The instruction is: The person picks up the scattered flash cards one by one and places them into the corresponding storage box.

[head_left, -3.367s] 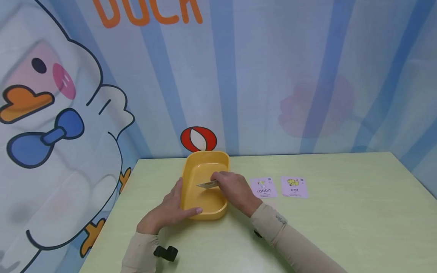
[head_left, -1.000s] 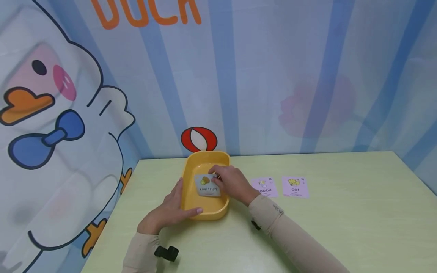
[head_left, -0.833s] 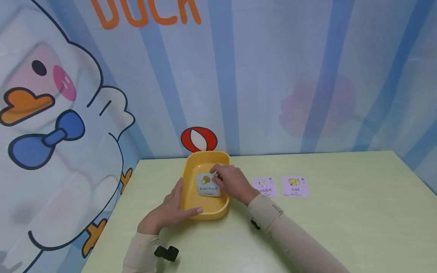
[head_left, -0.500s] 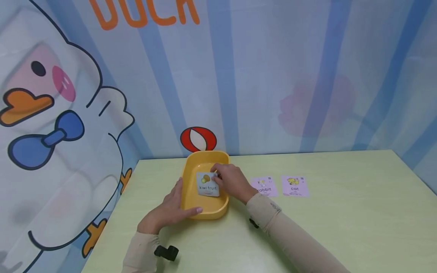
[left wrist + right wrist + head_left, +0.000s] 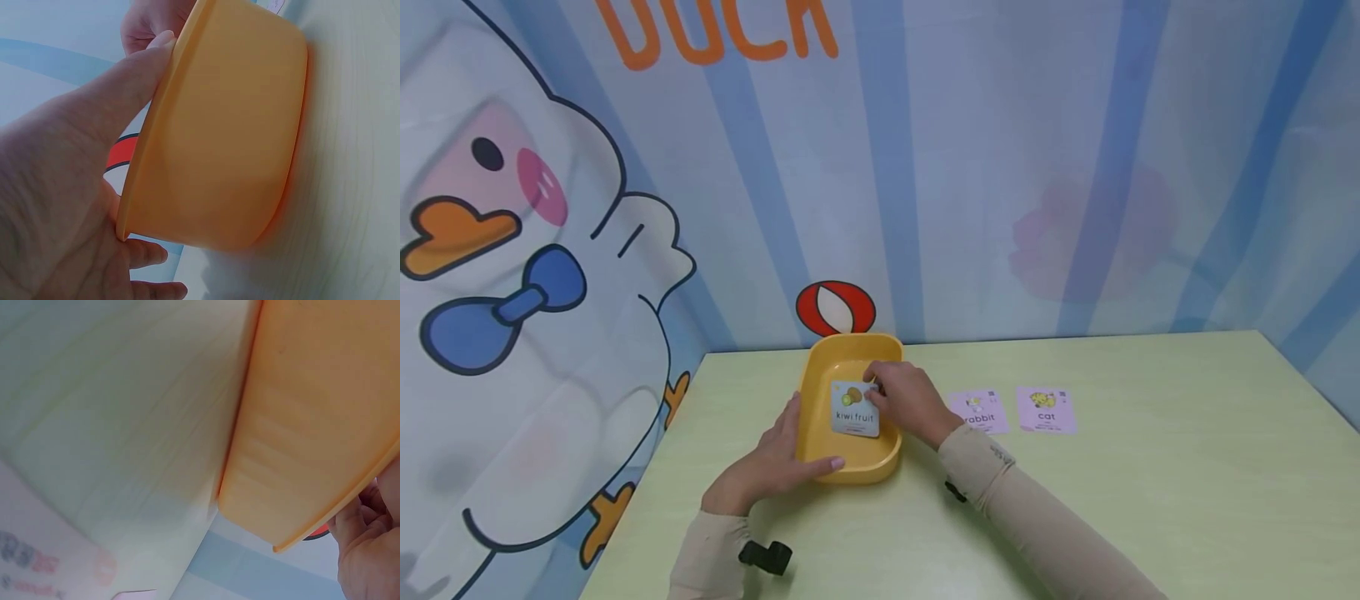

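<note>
A yellow tray [image 5: 857, 473] stands on the table, its long side running away from me. At its left side and near corner lies my left hand [image 5: 767, 458], thumb and fingers straight; the left wrist view shows the thumb along the tray's rim. My right hand [image 5: 913, 408] reaches over the tray's right side and pinches a kiwi fruit card [image 5: 852, 421] by its right edge. Picture side toward me, the card is tilted up over the tray. The right wrist view has the tray's outer wall [image 5: 306, 412], with the pinching fingertips hidden beyond the rim.
To the right of the tray lie a pink rabbit card [image 5: 985, 402], partly covered by the right wrist, and a pink cat card [image 5: 1047, 414]. A printed duck backdrop [image 5: 970, 167] hangs along the table's far edge.
The kiwi fruit card, seen nearly edge-on at first, has turned its picture face toward me, and lately shifted slightly. My right hand moved a little away from me; the left has stayed put.
</note>
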Action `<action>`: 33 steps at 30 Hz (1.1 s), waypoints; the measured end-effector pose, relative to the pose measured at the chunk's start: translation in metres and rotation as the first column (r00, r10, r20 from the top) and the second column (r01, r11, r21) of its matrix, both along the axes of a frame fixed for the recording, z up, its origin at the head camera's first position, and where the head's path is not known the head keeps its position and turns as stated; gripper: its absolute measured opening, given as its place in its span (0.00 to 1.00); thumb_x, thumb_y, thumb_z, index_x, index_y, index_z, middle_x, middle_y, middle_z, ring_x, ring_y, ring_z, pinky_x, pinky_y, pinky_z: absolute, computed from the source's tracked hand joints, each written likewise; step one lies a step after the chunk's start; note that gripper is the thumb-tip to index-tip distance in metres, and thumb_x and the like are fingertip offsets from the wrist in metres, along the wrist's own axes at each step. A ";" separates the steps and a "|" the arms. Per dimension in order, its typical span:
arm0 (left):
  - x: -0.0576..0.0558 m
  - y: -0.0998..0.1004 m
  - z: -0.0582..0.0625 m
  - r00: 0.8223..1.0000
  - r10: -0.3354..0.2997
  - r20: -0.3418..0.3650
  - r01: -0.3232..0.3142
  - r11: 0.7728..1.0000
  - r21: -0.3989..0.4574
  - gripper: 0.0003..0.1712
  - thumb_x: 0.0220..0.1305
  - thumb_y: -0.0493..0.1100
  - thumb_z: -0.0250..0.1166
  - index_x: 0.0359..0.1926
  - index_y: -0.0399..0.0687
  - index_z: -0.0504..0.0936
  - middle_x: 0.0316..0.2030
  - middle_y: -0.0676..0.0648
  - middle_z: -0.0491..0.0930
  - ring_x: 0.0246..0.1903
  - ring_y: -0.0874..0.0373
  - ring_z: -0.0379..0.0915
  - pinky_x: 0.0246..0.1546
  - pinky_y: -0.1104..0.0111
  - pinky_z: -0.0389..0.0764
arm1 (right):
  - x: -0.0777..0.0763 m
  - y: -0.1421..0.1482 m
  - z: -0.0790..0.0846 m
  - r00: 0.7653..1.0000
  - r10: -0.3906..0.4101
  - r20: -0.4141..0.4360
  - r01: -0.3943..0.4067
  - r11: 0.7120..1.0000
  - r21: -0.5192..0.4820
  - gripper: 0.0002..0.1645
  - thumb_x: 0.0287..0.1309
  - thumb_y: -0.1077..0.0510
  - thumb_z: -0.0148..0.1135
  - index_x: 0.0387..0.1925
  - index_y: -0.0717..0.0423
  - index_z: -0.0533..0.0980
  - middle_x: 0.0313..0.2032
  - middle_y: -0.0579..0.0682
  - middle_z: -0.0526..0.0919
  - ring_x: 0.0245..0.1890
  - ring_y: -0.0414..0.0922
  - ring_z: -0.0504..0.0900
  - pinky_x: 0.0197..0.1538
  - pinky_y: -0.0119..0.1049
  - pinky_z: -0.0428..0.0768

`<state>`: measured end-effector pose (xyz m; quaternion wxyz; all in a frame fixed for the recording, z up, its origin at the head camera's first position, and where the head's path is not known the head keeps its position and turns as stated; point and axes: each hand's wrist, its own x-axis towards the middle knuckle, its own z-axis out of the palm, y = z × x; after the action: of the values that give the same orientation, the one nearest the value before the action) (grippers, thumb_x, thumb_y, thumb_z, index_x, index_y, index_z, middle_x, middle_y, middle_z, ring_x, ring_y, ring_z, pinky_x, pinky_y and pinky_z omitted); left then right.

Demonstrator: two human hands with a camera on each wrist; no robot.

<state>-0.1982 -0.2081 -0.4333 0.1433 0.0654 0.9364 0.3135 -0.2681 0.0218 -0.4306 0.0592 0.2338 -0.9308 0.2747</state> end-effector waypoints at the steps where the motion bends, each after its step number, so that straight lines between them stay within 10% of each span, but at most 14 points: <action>1: 0.000 0.000 0.000 1.000 -0.002 -0.002 0.002 1.000 0.001 0.75 0.55 0.71 0.69 0.81 0.45 0.28 0.81 0.38 0.37 0.77 0.36 0.44 0.71 0.38 0.58 | 0.000 0.000 0.000 1.000 -0.002 -0.001 0.002 1.000 0.002 0.11 0.65 0.57 0.68 0.48 0.55 0.82 0.38 0.47 0.87 0.33 0.40 0.80 0.43 0.33 0.83; 33: 0.002 0.002 0.000 1.000 0.011 -0.009 -0.011 1.000 0.006 0.75 0.55 0.71 0.70 0.81 0.45 0.28 0.80 0.38 0.39 0.76 0.36 0.47 0.71 0.39 0.58 | 0.002 -0.002 -0.001 0.997 -0.007 -0.073 0.010 0.999 0.046 0.12 0.64 0.57 0.69 0.47 0.56 0.83 0.38 0.47 0.86 0.34 0.41 0.79 0.46 0.34 0.84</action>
<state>-0.1965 -0.2063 -0.4331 0.1373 0.0621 0.9364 0.3169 -0.2663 0.0197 -0.4314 0.0887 0.2410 -0.9351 0.2442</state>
